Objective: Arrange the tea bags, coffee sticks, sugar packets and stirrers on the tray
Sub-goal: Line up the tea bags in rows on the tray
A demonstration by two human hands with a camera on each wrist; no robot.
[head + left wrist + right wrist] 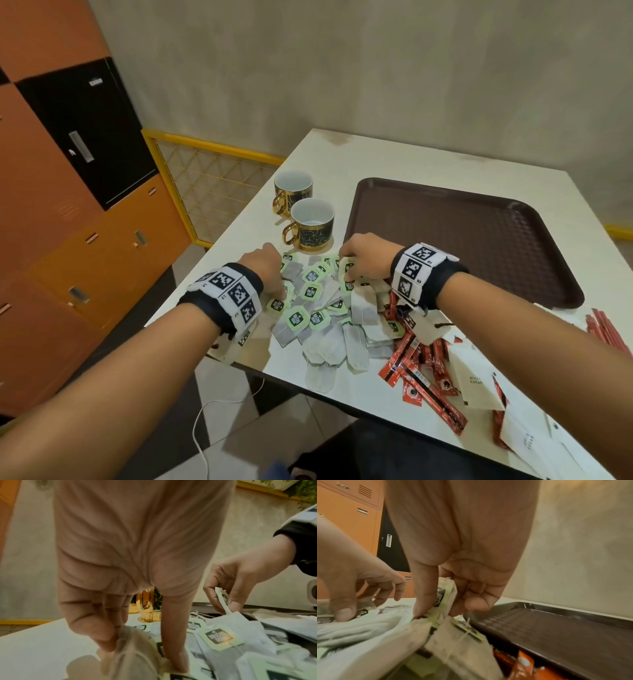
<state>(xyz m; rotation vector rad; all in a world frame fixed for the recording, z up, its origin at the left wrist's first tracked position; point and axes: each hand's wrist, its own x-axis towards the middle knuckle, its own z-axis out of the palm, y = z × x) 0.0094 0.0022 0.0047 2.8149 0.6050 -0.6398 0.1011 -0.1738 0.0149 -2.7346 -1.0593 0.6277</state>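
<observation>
1. the step in hand looks like the very start: gathering tea bags (318,308) out of the loose heap on the white table (428,161), while the brown tray (479,240) just beyond the heap holds nothing yet.
2. the left hand (265,270) has thumb and fingers pinched on a tea bag at the heap's left edge; the right hand (366,257) pinches a tea bag's tag and top near the tray's near corner.
3. next, by my judgement, each pinched bag must be lifted free without its string dragging neighbours, then carried over the tray's raised rim and laid in a row.
4. the bags are thin, soft filter paper pouches with pale green paper tags on fine strings, tangle-prone and limp.
5. the red coffee sticks (421,373) are long glossy sachets beside the heap; the white sugar packets (476,383) are flat paper; thin red stirrers (606,329) lie apart at the right.
6. the tray's floor has a woven, non-slip texture.
7. two black-and-gold cups (308,214) stand behind the heap.
</observation>
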